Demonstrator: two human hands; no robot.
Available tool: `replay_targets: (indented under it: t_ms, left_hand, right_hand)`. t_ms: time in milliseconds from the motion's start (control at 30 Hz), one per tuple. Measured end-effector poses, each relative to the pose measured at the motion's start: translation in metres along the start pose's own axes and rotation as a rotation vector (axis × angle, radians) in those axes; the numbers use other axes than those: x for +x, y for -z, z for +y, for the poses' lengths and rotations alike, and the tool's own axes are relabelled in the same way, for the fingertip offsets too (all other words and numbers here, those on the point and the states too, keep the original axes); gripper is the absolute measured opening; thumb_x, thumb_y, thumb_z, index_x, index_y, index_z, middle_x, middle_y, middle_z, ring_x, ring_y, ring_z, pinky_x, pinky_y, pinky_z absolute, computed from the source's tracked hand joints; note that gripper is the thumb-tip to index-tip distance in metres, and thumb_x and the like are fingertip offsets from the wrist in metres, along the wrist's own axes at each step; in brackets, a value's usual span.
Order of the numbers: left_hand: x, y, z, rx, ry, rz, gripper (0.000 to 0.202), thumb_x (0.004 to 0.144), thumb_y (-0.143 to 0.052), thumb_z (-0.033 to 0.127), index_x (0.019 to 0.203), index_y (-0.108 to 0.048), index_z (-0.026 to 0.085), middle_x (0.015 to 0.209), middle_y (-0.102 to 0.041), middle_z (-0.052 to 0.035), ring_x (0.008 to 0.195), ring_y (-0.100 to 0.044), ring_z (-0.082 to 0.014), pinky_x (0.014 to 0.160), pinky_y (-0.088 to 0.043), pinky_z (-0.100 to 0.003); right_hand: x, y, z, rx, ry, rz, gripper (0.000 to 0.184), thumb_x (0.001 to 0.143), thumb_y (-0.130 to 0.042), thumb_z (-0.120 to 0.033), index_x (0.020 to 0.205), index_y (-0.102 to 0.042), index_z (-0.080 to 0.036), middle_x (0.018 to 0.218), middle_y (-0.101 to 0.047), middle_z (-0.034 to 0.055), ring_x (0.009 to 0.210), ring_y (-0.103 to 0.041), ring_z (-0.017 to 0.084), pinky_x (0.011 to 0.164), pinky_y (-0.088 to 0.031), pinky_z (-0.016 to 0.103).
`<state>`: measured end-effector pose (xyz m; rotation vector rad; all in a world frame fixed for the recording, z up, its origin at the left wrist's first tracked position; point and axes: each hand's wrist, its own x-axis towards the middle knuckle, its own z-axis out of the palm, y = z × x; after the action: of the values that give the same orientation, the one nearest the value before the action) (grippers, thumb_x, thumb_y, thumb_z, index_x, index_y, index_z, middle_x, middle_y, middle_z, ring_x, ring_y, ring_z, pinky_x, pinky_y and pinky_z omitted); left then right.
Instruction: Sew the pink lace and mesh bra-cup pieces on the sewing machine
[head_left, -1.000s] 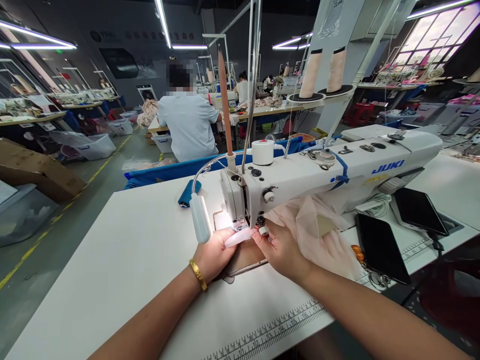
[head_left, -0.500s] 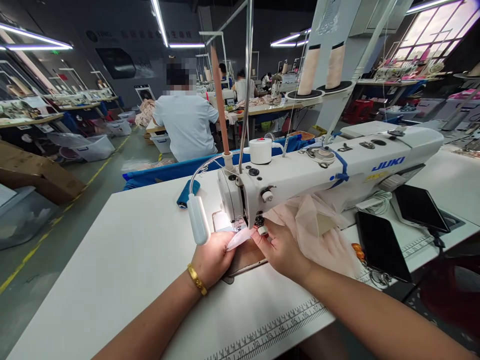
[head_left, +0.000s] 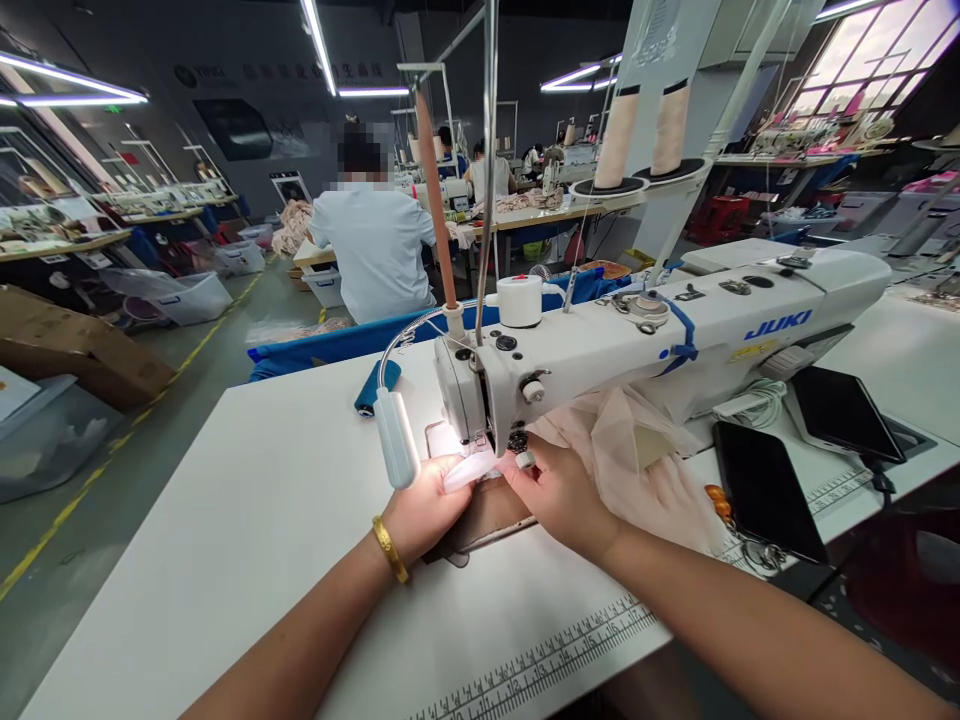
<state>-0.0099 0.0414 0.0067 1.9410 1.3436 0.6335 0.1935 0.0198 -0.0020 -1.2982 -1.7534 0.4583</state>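
A small pale pink piece of fabric (head_left: 471, 468) stretches between my two hands, just in front of the needle area of a white sewing machine (head_left: 600, 335). My left hand (head_left: 426, 508), with a gold bracelet at the wrist, is closed on the fabric's left end. Closed on its right end is my right hand (head_left: 556, 497), beside the machine's needle head. Sheer pale pink cloth (head_left: 626, 450) lies bunched under the machine arm, to the right of my right hand. The needle and presser foot are mostly hidden by glare and fingers.
A lit lamp (head_left: 396, 437) hangs left of the needle head. A teal thread spool (head_left: 377, 388) lies behind it. Right of the cloth are a black phone (head_left: 769, 490), a second dark-screened device (head_left: 847, 412) and a coiled cable (head_left: 757, 405). A person (head_left: 371, 245) sits ahead.
My left hand has shifted slightly left and its hold on the fabric looks flatter. The fabric strip has moved a little left with it. My right hand stays almost in place.
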Motion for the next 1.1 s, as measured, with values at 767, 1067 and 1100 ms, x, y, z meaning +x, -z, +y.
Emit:
replay_targets:
  t_ms: [767, 1067, 1100]
  left_hand:
    - [0.000, -0.005, -0.005, 0.044, -0.160, 0.107, 0.028, 0.091, -0.049, 0.019, 0.065, -0.060, 0.021, 0.058, -0.058, 0.0037, 0.053, -0.053, -0.0126, 0.048, -0.040, -0.022]
    - [-0.002, -0.005, -0.011, 0.368, -0.483, 0.171, 0.025, 0.091, -0.053, 0.012, 0.068, -0.063, 0.020, 0.062, -0.064, 0.0025, 0.056, -0.057, -0.0123, 0.054, -0.042, -0.022]
    - [-0.003, -0.005, -0.013, 0.405, -0.524, 0.184, 0.024, 0.091, -0.054, 0.012, 0.072, -0.066, 0.021, 0.064, -0.066, 0.0017, 0.058, -0.058, -0.0134, 0.056, -0.042, -0.023]
  right_hand:
    - [0.000, -0.001, -0.003, 0.035, 0.180, 0.061, 0.015, 0.095, -0.053, -0.020, 0.097, -0.068, -0.022, 0.066, -0.065, -0.0019, 0.052, -0.052, 0.014, 0.058, -0.039, 0.025]
    - [0.001, 0.009, 0.003, -0.081, 0.267, -0.120, 0.016, 0.094, -0.053, -0.014, 0.084, -0.063, -0.021, 0.070, -0.063, 0.0006, 0.066, -0.054, 0.017, 0.064, -0.040, 0.026]
    - [0.001, 0.011, 0.004, -0.113, 0.315, -0.202, 0.015, 0.094, -0.055, -0.013, 0.087, -0.065, -0.022, 0.073, -0.064, 0.0014, 0.071, -0.056, 0.018, 0.067, -0.041, 0.027]
